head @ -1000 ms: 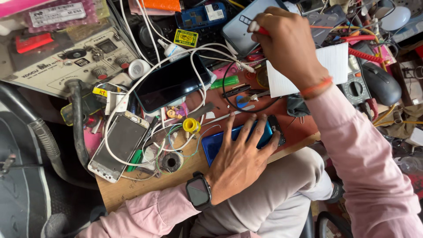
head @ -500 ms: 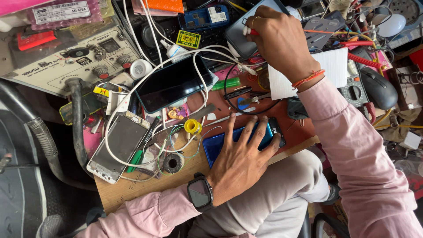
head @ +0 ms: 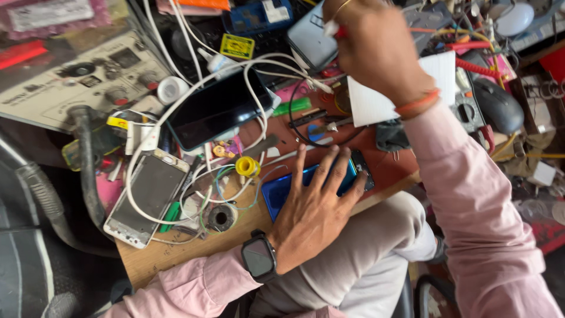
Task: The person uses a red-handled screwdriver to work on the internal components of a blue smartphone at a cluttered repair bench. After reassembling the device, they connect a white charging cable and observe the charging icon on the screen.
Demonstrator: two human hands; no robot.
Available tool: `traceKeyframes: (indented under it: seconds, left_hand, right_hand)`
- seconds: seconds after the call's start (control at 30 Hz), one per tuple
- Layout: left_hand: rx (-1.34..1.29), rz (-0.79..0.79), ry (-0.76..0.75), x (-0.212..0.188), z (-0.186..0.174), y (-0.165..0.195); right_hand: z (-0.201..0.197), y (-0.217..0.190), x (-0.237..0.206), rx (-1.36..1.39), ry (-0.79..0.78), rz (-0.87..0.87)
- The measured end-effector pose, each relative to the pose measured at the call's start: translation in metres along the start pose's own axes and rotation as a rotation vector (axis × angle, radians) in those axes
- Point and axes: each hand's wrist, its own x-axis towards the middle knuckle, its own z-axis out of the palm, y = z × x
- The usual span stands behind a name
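Reaching farther up, right hand (head: 376,53) pinches a red tool near the yellow square label (head: 237,46); left hand (head: 315,209) spread on blue phone (head: 282,191).

Four phones are lying about the cluttered bench: one glossy blue phone (head: 282,191), one dark-screened black phone (head: 215,111), one silver-framed phone with a grey screen (head: 147,194) and one grey-backed phone (head: 309,38). One small yellow solder spool (head: 247,166) is sitting among them, and one black computer mouse (head: 497,105).
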Motion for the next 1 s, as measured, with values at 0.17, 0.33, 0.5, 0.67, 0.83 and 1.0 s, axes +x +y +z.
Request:
traceKeyframes:
  seconds: [0.17,0.33,0.5,0.67,0.83,1.0]
  left_hand:
    - [-0.269,-0.003,0.139,0.001,-0.012,0.004]
    - [-1.099,-0.444,0.105,0.003,-0.015,0.004]
    - [-1.588,-0.53,0.147,0.01,-0.002,-0.013]
    - [-1.697,-0.61,0.165,0.008,-0.002,-0.023]
    - [-1.643,-0.7,0.202,0.006,-0.002,-0.025]
    - [-1.58,-0.733,0.217,0.007,0.001,-0.025]
  right_hand:
    - [-0.061,-0.052,-0.06,0.255,0.041,0.247]
    - [-0.07,-0.097,-0.109,0.473,-0.128,0.263]
    - [-0.078,-0.09,-0.103,0.321,-0.295,0.097]
    - [-0.075,-0.094,-0.089,0.191,-0.257,-0.017]
    - [-0.066,-0.095,-0.09,0.271,-0.161,0.028]
    - [-0.054,-0.098,-0.098,0.3,-0.152,0.088]
